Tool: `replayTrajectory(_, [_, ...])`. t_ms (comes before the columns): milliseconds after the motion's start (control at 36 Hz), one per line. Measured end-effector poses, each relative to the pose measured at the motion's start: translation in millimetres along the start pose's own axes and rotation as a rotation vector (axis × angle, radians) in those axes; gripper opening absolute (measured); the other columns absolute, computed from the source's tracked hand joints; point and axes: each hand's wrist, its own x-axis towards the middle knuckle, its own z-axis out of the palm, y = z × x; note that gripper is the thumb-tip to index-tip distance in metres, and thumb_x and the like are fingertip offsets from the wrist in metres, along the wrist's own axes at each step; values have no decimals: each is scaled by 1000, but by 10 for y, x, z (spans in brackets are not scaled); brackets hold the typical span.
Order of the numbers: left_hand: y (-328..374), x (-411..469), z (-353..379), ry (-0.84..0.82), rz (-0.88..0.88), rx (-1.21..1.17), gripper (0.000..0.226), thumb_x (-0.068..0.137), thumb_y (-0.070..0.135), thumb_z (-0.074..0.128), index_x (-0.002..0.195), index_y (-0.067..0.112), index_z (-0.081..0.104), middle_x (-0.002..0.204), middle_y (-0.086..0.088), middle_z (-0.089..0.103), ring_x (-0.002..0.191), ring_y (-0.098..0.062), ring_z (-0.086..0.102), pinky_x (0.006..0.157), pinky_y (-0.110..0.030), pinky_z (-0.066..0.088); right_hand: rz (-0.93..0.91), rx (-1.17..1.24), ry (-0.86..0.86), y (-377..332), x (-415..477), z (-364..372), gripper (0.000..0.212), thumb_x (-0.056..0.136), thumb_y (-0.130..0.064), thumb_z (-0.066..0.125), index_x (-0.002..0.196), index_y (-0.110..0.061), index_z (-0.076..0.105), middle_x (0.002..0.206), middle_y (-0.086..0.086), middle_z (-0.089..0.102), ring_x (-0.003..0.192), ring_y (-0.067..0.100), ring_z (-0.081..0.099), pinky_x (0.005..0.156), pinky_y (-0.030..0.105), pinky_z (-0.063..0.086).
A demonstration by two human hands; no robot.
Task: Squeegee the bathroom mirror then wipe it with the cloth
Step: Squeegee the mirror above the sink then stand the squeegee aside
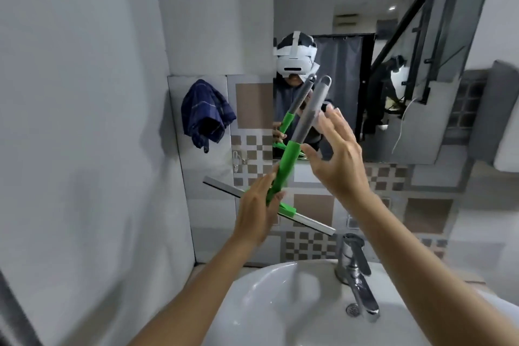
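Observation:
A squeegee (289, 157) with a green and grey handle and a long grey blade is held over the sink, its blade at the bottom and the grey end pointing up at the mirror (379, 36). My left hand (257, 205) grips the green lower part of the handle, just above the blade. My right hand (334, 154) hovers beside the grey upper part with fingers spread, not closed on it. A dark blue checked cloth (206, 114) hangs on the tiled wall left of the mirror.
A white sink (280, 303) lies below with a chrome faucet (355, 272) at its right rear. A plain white wall stands close on the left. Brown and grey tiles cover the wall under the mirror. A grey object hangs at the far right.

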Motion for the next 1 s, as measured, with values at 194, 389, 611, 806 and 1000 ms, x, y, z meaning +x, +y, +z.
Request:
replayTrajectory(194, [-189, -205, -179, 79, -156, -108, 48, 91, 13, 57, 135, 21, 41, 97, 17, 58, 86, 6, 60, 76, -11, 50, 405, 447, -175, -415, 13, 577, 79, 80, -21, 71, 146, -17, 26, 135, 6, 54, 120, 17, 54, 99, 32, 48])
replayTrajectory(389, [-695, -433, -358, 11, -273, -141, 54, 89, 22, 59, 138, 30, 37, 105, 6, 63, 91, -3, 62, 79, -26, 55, 575, 616, -169, -510, -219, 1189, 81, 78, -5, 71, 144, -20, 28, 109, 5, 66, 100, 19, 64, 88, 36, 55])
replayTrajectory(611, [-1239, -803, -420, -28, -387, -206, 51, 81, 54, 51, 128, 58, 32, 99, 18, 59, 92, 1, 59, 75, -21, 54, 633, 636, -234, -500, -579, 1821, 79, 77, -1, 70, 143, -19, 30, 114, 11, 66, 105, 22, 63, 93, 41, 52])
replayTrajectory(806, [-1433, -949, -305, -87, -463, -223, 48, 87, 47, 50, 131, 53, 29, 110, 23, 56, 102, 2, 57, 83, -13, 49, 741, 658, -194, -314, -858, 2008, 75, 79, 3, 66, 142, -18, 31, 114, 8, 64, 104, 17, 63, 88, 27, 54])
replayTrajectory(1000, [-1528, -1187, -139, -95, -580, -299, 48, 86, 50, 52, 125, 64, 29, 111, 25, 56, 101, 3, 58, 76, -10, 49, 706, 599, -324, -300, -1047, 2106, 73, 78, 3, 67, 140, -21, 35, 127, 9, 60, 115, 20, 57, 99, 39, 47])
